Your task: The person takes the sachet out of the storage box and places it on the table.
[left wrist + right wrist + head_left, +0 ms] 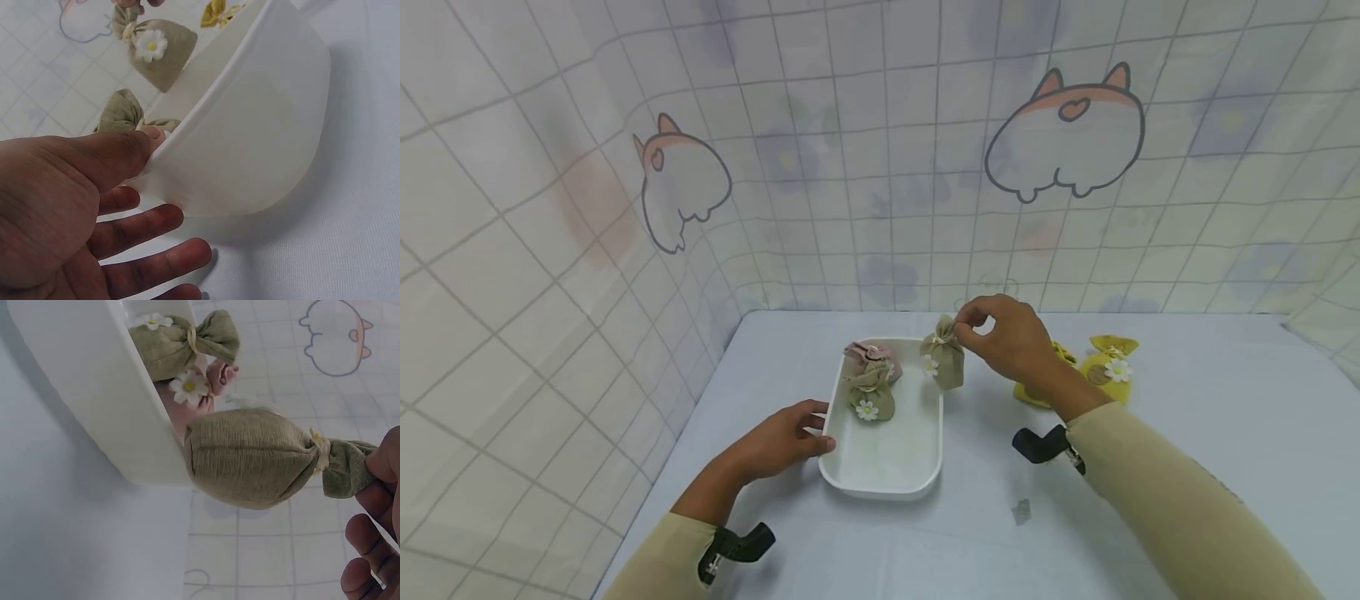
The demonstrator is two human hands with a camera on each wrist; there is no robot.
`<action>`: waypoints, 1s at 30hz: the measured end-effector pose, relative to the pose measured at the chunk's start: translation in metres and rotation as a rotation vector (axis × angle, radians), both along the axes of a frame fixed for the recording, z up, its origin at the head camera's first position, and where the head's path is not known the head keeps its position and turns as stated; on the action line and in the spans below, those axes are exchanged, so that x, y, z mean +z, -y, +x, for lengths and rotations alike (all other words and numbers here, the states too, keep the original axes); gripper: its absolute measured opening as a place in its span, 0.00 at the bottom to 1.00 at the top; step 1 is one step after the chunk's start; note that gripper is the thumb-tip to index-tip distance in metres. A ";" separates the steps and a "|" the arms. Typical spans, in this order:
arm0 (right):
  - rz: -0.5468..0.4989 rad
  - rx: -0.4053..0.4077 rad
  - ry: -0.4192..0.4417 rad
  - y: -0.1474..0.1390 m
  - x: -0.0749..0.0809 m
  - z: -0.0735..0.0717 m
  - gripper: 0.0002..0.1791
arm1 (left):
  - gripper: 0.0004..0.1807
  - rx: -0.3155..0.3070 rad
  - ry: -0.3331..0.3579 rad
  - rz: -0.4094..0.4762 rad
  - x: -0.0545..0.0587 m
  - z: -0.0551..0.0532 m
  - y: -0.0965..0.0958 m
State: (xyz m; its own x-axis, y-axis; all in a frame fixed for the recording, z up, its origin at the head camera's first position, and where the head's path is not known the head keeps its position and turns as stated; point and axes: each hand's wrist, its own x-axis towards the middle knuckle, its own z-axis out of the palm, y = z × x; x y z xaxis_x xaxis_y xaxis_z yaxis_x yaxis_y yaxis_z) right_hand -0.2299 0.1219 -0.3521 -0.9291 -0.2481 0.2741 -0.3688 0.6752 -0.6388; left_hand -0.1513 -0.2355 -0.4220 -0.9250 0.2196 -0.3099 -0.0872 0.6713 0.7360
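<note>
My right hand (1009, 337) pinches the gathered neck of a grey-green drawstring pouch (949, 367) with a white daisy. The pouch (250, 456) hangs over the right rim of a white tray (887, 493). At the tray's left side my left hand (778, 442) holds the edge; in the left wrist view its thumb lies over the rim and the other fingers extend outside the wall. Inside the tray, at the back left, sit another grey-green pouch (872, 400) and a pink pouch (880, 357), touching each other.
Yellow pouches, one with a daisy (1107, 375) and another (1033, 393) partly hidden behind the right hand and forearm, sit right of the tray on the white tablecloth (970, 533). A grid-patterned curtain (887, 167) hangs behind and at left.
</note>
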 end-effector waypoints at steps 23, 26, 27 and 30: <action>0.062 -0.038 0.007 -0.048 -0.007 0.004 0.07 | 0.33 0.005 0.005 -0.015 -0.001 0.000 0.000; 0.069 -0.039 0.014 -0.051 -0.008 0.005 0.07 | 0.33 0.006 0.002 -0.019 -0.001 0.000 0.000; 0.070 -0.038 0.018 -0.052 -0.008 0.005 0.08 | 0.33 0.007 0.002 -0.021 0.000 0.000 -0.001; 0.070 -0.034 0.030 -0.054 -0.008 0.005 0.08 | 0.33 0.009 0.001 -0.020 0.001 0.000 -0.001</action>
